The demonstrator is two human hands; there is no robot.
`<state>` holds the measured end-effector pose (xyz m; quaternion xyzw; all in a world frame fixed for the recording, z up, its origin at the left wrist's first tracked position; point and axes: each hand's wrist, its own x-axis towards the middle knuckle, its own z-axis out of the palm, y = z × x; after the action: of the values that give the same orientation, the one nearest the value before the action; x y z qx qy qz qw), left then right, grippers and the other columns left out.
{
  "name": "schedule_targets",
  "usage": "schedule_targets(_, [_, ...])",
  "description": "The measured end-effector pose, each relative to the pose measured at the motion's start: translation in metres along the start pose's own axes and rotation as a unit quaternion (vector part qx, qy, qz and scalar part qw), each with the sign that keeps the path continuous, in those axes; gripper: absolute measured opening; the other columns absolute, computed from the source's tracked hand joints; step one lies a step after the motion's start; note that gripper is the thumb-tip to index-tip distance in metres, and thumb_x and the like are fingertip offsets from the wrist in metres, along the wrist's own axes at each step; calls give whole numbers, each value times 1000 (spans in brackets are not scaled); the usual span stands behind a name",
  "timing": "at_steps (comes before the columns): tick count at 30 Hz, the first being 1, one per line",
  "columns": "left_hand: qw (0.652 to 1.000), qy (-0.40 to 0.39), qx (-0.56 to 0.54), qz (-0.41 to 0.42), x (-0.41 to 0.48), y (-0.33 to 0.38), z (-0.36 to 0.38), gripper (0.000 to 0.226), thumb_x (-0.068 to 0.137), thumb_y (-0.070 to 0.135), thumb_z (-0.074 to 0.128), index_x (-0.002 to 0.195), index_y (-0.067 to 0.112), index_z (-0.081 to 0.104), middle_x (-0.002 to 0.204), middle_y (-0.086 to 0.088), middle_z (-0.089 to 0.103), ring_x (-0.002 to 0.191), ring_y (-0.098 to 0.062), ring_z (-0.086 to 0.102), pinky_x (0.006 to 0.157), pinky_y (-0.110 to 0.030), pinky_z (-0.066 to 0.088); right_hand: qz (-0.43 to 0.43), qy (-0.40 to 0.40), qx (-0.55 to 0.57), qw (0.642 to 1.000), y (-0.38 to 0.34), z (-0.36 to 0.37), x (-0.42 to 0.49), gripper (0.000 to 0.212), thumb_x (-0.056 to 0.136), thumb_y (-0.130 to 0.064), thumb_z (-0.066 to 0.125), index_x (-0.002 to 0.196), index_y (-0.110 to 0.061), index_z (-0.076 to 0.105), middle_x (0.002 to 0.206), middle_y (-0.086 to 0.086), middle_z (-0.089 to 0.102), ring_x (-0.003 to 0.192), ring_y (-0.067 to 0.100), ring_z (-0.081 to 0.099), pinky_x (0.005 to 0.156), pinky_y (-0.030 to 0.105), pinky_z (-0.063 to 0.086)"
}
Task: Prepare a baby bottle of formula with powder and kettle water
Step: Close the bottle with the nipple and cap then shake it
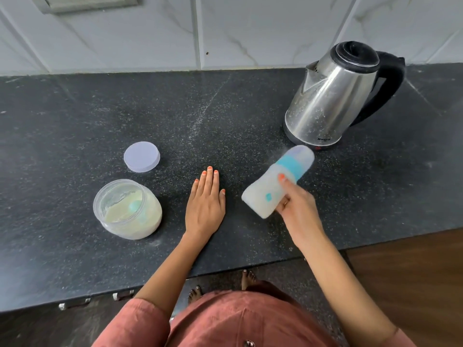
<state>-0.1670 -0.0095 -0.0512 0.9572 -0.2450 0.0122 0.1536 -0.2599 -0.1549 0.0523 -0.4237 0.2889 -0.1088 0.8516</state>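
Dark speckled worktop (75, 108) under white tiles (150, 33). The right grip (298, 206) is clasped round the lower body of the baby bottle (268, 191), held tilted near the kettle (333, 96); motion blur hides its contents and teat. The left grip (205, 201) lies flat on the worktop, released. A teal scoop (136, 206) shows hazily inside the open powder jar (125, 221), its lid (142, 156) beside.

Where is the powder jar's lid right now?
Head view: the round lid lies flat on the black counter at left, just behind the open powder jar, left of the resting left hand.
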Motion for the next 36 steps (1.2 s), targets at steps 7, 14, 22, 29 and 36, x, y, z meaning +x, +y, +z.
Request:
schedule_targets(7, [1000,-2,1,-2,-2,-2,0,52,101,27,25,147,7,12,156,-10,11,145,-22,9,115,-31,-1,25,-92,-189,977,12,1,-16,37,58,-25,71,93,-13,70,83,-2,75,82,11,70,70,23,57])
schedule_targets(14, [1000,-1,-2,-3,-3,-1,-1,51,101,28,25,147,7,13,156,-10,10,145,-22,8,115,-31,-1,-18,4,18,1000,1,8,0,13,77,-18,63,89,-15,65,82,-5,74,80,7,69,70,24,57])
schedule_targets(22, [1000,-4,-3,3,1,0,-1,52,101,27,25,147,7,13,156,-10,11,145,-22,8,116,-32,0,11,-55,-76,996,5,6,-7,22,64,-21,69,85,-14,69,85,0,75,80,10,70,70,25,57])
schedule_targets(29, [1000,-9,-10,-2,-3,-3,0,52,101,26,27,146,6,13,156,-11,10,145,-23,8,116,-32,0,33,-68,-126,989,13,9,-13,34,62,-27,70,93,-11,68,82,-1,75,80,11,70,67,23,57])
schedule_targets(36, [1000,-3,-3,-4,-3,-2,1,52,101,28,23,147,8,12,157,-9,9,145,-20,7,115,-30,-2,-14,31,50,998,-4,4,3,15,78,-22,63,91,-15,65,84,-4,75,82,8,69,69,25,58])
